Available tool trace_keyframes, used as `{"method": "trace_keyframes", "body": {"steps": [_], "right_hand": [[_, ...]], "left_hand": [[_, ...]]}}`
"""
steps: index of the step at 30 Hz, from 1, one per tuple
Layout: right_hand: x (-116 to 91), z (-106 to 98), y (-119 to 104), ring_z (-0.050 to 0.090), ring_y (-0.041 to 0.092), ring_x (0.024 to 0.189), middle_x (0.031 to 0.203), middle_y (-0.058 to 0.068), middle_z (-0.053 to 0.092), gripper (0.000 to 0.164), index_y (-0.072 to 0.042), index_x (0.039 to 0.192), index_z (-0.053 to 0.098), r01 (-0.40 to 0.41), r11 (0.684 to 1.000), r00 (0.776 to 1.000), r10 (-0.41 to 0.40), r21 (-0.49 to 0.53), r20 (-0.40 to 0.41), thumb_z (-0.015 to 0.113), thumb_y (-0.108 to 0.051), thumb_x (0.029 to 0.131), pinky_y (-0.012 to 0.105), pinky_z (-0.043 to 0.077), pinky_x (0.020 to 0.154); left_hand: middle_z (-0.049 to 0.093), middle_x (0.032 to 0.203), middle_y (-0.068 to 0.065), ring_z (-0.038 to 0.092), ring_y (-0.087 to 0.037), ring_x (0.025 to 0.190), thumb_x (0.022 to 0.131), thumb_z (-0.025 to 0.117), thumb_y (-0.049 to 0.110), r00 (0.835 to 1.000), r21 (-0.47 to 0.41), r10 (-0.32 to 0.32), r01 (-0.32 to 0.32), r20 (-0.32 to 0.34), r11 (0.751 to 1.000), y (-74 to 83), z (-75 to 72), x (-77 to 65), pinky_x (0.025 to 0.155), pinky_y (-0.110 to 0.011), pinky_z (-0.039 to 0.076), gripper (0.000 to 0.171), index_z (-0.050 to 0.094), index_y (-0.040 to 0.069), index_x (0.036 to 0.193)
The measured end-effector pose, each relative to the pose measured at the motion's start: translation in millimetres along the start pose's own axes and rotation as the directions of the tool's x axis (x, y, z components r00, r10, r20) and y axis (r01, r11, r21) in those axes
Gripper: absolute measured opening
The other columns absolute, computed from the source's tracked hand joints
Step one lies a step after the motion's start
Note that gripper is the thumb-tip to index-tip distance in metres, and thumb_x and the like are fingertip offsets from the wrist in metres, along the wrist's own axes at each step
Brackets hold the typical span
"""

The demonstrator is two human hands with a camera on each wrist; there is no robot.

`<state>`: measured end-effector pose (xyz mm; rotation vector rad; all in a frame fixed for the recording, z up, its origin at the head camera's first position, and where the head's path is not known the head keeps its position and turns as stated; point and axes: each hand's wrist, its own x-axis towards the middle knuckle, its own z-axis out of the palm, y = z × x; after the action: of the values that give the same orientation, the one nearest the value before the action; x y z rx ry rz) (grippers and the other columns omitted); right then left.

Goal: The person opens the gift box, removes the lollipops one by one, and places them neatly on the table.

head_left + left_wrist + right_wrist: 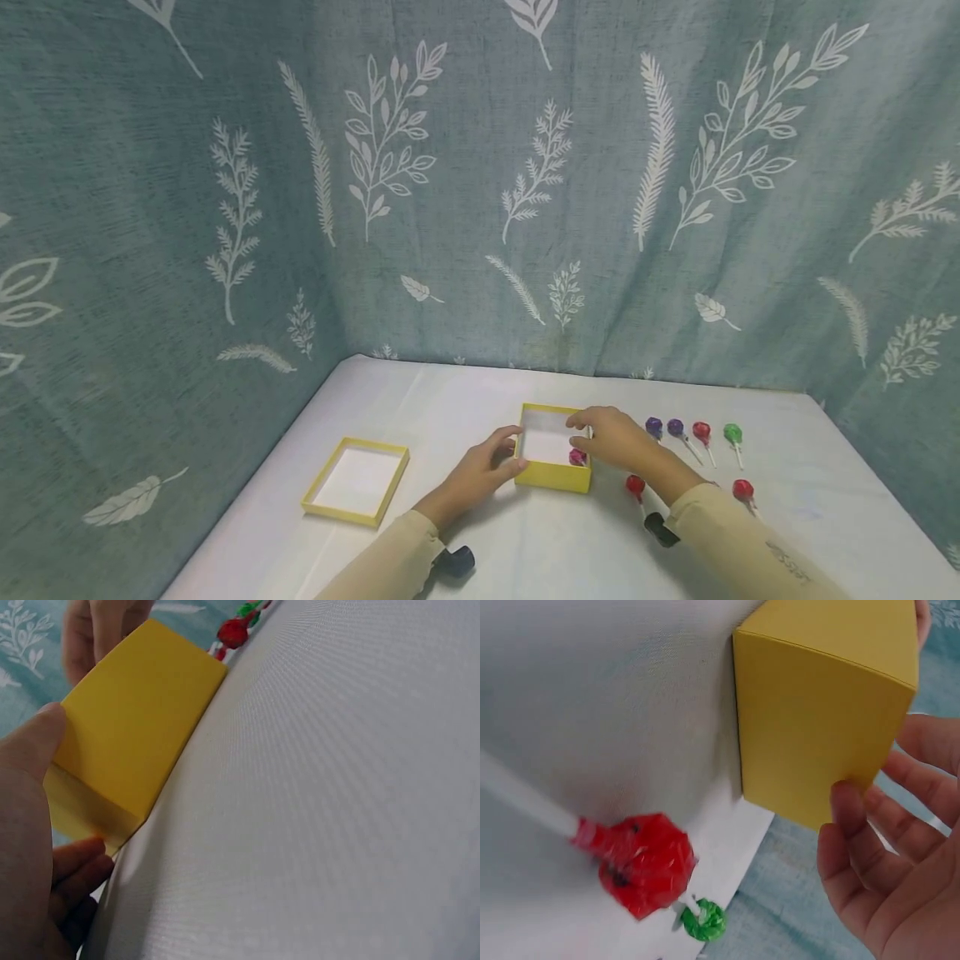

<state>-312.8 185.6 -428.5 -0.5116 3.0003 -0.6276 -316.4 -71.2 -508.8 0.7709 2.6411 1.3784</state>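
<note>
A yellow box point(553, 477) with a white inside stands on the table, its open top facing up. One pink lollipop point(577, 457) lies inside by the right wall. My left hand point(480, 471) holds the box at its left side, thumb at the front corner and fingers by the left wall point(90, 799). Over the right rim reaches my right hand point(613, 435), fingers loosely bent. In the right wrist view its fingers point(866, 832) are spread along the box's edge, and no lollipop shows between them.
A shallow yellow lid point(341, 510) lies to the left. Right of the box are two purple lollipops point(676, 427), a green lollipop point(732, 432) and red lollipops point(701, 430), one of them point(635, 485) under my right forearm. A patterned curtain point(465, 208) hangs behind the table.
</note>
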Motion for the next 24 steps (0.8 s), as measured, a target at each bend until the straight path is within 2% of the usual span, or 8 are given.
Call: {"method": "trace_keyframes", "body": {"steps": [5, 10, 18, 24], "right_hand": [[5.2, 7.6, -5.5, 0.064, 0.022, 0.090, 0.100, 0.001, 0.068, 0.031, -0.013, 0.115, 0.069, -0.003, 0.998, 0.999, 0.007, -0.067, 0.054, 0.074, -0.027, 0.088, 0.045, 0.053, 0.080], [8.0, 12.2, -9.9, 0.066, 0.022, 0.089, 0.095, 0.000, 0.070, 0.031, -0.013, 0.115, 0.069, 0.015, 0.987, 0.994, 0.002, -0.158, 0.105, 0.073, -0.028, 0.087, 0.045, 0.053, 0.080], [11.1, 14.4, -19.4, 0.063, 0.031, 0.102, 0.108, 0.006, 0.068, 0.028, -0.010, 0.110, 0.071, -0.019, 0.976, 0.991, 0.048, -0.218, 0.127, 0.073, -0.024, 0.086, 0.050, 0.049, 0.091], [15.0, 14.5, -17.6, 0.064, 0.027, 0.092, 0.102, 0.005, 0.069, 0.019, -0.009, 0.104, 0.072, -0.043, 0.969, 0.990, 0.074, -0.243, 0.123, 0.068, -0.021, 0.090, 0.048, 0.051, 0.084]], "left_hand": [[0.059, 0.130, -0.010, 0.055, -0.028, 0.121, 0.096, 0.057, 0.048, 1.000, 0.013, 0.024, -0.024, 0.001, 1.000, -0.5, -0.6, -0.8, 0.103, -0.058, 0.036, 0.058, 0.041, 0.024, 0.145], [0.059, 0.132, -0.008, 0.054, -0.026, 0.123, 0.095, 0.056, 0.052, 1.000, 0.012, 0.027, -0.027, 0.010, 1.000, -1.2, -1.6, -0.6, 0.106, -0.057, 0.034, 0.059, 0.040, 0.026, 0.146], [0.059, 0.131, -0.008, 0.054, -0.026, 0.123, 0.094, 0.055, 0.054, 0.999, 0.008, 0.037, -0.037, 0.014, 0.999, -6.7, -0.7, -0.5, 0.105, -0.056, 0.035, 0.060, 0.039, 0.029, 0.146], [0.059, 0.132, -0.009, 0.053, -0.027, 0.124, 0.094, 0.055, 0.054, 0.999, 0.010, 0.043, -0.043, 0.012, 0.999, -6.3, 0.9, 1.9, 0.105, -0.057, 0.034, 0.060, 0.039, 0.029, 0.146]]}}
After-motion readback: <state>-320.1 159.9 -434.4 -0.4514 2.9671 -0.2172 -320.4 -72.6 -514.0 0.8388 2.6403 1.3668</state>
